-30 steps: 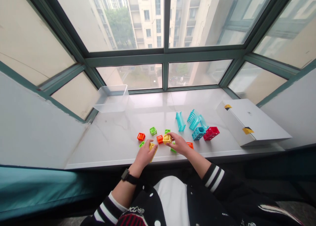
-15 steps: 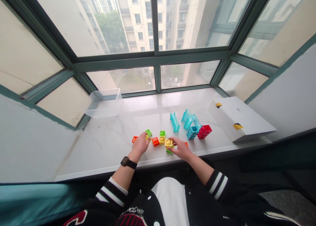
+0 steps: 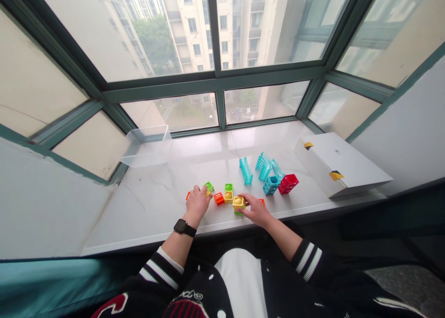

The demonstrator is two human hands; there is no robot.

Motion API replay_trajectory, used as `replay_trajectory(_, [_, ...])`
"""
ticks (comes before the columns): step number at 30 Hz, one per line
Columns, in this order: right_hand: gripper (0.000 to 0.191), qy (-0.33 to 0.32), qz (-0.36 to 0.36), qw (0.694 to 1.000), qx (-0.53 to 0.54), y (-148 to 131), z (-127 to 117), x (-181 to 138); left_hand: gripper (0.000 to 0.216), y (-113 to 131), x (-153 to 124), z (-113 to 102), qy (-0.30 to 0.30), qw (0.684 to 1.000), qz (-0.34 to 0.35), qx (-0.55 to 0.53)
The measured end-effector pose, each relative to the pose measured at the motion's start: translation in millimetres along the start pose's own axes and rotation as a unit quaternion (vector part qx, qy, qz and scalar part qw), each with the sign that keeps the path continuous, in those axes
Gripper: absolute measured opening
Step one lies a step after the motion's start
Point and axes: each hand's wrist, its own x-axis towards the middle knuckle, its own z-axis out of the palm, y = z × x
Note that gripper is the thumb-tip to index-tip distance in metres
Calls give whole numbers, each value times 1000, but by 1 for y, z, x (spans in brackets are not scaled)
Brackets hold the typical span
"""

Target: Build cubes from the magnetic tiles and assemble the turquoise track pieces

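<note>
My right hand [image 3: 256,209] is closed on a yellow block [image 3: 238,201], a hollow cube with a rounded middle. A green block [image 3: 239,212] shows just beneath it. My left hand [image 3: 197,202] is closed round another yellow block [image 3: 208,193], mostly hidden by the fingers. A green block [image 3: 209,186] touches its far side, and an orange block [image 3: 188,196] peeks out left of the hand. Between my hands lie an orange block [image 3: 219,198] and a yellow block [image 3: 228,196] with a green block [image 3: 228,187] behind it. Another orange block [image 3: 262,201] is partly hidden behind my right hand.
Blue track pieces [image 3: 245,171] lie farther back on the white sill [image 3: 194,160]. A blue block tower [image 3: 271,185] and a red one [image 3: 288,184] stand at right. A white box [image 3: 347,165] is at far right, a clear bin [image 3: 148,146] at back left, below the window.
The yellow block in my right hand has come down slightly onto the green block. My left hand stays at its block, its wrist shifted slightly right.
</note>
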Motion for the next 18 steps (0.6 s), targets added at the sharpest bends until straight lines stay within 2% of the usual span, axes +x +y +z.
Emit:
replay_trajectory(7, [46, 7, 0, 1000, 3, -1, -3, -4, 22, 2, 9, 12, -34, 998, 39, -27])
replay_trajectory(18, [45, 24, 3, 1000, 5, 9, -5, -8, 25, 8, 9, 19, -48, 999, 9, 9])
